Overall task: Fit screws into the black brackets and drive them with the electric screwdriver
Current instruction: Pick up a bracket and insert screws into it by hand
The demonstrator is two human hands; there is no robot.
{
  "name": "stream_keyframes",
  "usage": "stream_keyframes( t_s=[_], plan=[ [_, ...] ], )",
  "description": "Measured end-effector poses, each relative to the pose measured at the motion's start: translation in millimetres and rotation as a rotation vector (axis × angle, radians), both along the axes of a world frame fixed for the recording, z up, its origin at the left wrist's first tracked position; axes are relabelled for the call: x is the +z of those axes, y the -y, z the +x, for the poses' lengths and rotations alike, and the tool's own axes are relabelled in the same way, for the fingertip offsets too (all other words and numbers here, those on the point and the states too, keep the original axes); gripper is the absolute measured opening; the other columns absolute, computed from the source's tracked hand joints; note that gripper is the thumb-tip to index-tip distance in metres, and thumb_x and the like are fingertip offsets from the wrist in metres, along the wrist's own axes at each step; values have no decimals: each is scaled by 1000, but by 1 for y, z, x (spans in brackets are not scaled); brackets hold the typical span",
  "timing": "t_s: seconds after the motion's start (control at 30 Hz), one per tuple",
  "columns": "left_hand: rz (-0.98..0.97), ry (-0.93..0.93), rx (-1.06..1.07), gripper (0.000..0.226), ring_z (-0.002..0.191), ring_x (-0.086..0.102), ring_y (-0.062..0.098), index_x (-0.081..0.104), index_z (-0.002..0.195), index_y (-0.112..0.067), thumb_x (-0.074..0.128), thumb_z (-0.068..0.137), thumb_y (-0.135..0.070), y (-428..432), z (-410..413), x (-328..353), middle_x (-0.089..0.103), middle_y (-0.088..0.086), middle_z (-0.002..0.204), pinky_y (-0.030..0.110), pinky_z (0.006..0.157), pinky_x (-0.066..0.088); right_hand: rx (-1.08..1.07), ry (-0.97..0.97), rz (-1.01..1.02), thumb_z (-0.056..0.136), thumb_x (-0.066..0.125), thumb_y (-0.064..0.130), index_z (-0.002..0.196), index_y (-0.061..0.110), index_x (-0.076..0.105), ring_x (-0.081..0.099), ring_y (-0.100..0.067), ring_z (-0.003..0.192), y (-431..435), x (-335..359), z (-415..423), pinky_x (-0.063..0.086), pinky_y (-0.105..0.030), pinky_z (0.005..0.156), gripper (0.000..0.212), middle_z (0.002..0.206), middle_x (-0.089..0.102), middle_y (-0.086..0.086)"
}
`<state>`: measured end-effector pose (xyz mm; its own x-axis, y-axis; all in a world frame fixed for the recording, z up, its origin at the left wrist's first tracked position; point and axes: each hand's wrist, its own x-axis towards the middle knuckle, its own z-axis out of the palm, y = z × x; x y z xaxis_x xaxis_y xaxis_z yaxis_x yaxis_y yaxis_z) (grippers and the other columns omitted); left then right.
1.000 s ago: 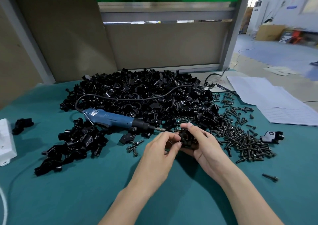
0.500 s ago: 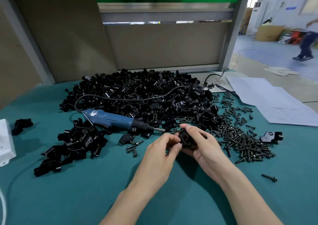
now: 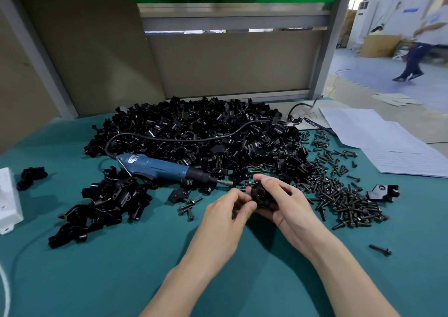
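My right hand (image 3: 283,202) grips a black bracket (image 3: 260,193) just above the green table. My left hand (image 3: 229,209) meets it from the left, its thumb and fingertips pinched at the bracket's left edge; whether a screw sits between them is hidden. The blue electric screwdriver (image 3: 164,170) lies on the table to the left of my hands, bit pointing at them. A big heap of black brackets (image 3: 206,132) fills the table's back. Loose black screws (image 3: 339,195) are spread to the right of my right hand.
A smaller pile of brackets (image 3: 106,202) lies at the left, with a white box (image 3: 8,200) at the table's left edge. Paper sheets (image 3: 388,142) lie at the back right. Single bracket (image 3: 383,192) and a stray screw (image 3: 380,250) lie right. A person walks far right.
My hands have barely shifted; the fingers of my left hand have closed in on the bracket's left edge. The person in the background has walked further left.
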<state>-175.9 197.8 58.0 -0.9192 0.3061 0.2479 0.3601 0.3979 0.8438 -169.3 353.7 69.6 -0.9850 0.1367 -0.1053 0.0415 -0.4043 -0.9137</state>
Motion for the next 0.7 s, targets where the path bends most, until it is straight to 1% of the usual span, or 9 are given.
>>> stream_keyframes(
  t_s=[0.07, 0.17, 0.23, 0.3, 0.4, 0.47, 0.53, 0.63, 0.7],
  plan=[
    [-15, -35, -11, 4, 90, 61, 0, 62, 96, -31, 61, 99, -34, 0, 0, 1, 64, -25, 97, 23, 73, 50, 1, 0, -1, 99, 63, 25, 101, 18, 82, 76, -24, 99, -1, 0, 0, 62, -32, 75, 21, 105, 78, -18],
    [-46, -66, -7, 2, 96, 59, -2, 61, 99, -33, 62, 98, -34, 0, 1, 2, 62, -28, 103, 22, 76, 50, 1, 3, -8, 100, 62, 25, 104, 16, 81, 76, -24, 97, 0, 1, -1, 62, -32, 73, 21, 106, 78, -18],
    [-13, -33, 0, 5, 92, 60, 0, 61, 100, -36, 62, 97, -39, 0, 2, 3, 61, -32, 105, 17, 72, 48, -3, 4, -14, 100, 62, 24, 105, 16, 81, 76, -25, 96, -1, 1, -1, 62, -32, 72, 20, 105, 78, -18],
    [11, -3, 13, 8, 89, 61, 2, 62, 99, -36, 63, 96, -43, -1, 1, 3, 62, -32, 103, 17, 71, 48, -3, 5, -7, 101, 62, 24, 104, 17, 81, 77, -25, 96, -1, 1, -1, 62, -31, 72, 20, 105, 78, -18],
    [20, 3, 15, 3, 91, 61, 0, 63, 99, -34, 64, 97, -35, -2, 0, 2, 63, -31, 102, 21, 74, 50, 4, 3, -11, 100, 63, 24, 102, 17, 82, 76, -24, 97, -1, 1, -1, 62, -32, 74, 20, 105, 78, -17],
    [24, -23, 10, 8, 95, 60, -3, 62, 101, -36, 63, 98, -29, -2, 0, 2, 61, -33, 107, 13, 72, 46, -4, -2, -23, 99, 63, 24, 101, 16, 82, 76, -23, 93, -1, 2, -1, 62, -32, 73, 21, 102, 78, -16],
    [39, -59, 20, 14, 95, 60, -3, 61, 101, -38, 62, 98, -25, 0, -1, 4, 62, -29, 107, 9, 72, 43, -21, -7, -50, 99, 62, 23, 100, 14, 81, 76, -23, 89, -2, 2, -2, 62, -33, 70, 21, 99, 78, -16],
    [114, -54, 61, 18, 90, 60, -2, 62, 100, -41, 63, 97, -23, 5, -4, 6, 64, -27, 104, 9, 73, 44, -43, -11, -85, 99, 62, 22, 103, 11, 78, 76, -22, 84, -5, 1, -3, 62, -33, 68, 20, 97, 77, -18],
    [170, -20, 74, 18, 84, 60, -1, 63, 100, -43, 65, 97, -25, 6, -4, 8, 66, -26, 102, 9, 71, 44, -39, -22, -135, 95, 65, 25, 108, 8, 75, 75, -23, 81, -7, 2, -3, 63, -33, 68, 24, 97, 77, -18]
  ],
)
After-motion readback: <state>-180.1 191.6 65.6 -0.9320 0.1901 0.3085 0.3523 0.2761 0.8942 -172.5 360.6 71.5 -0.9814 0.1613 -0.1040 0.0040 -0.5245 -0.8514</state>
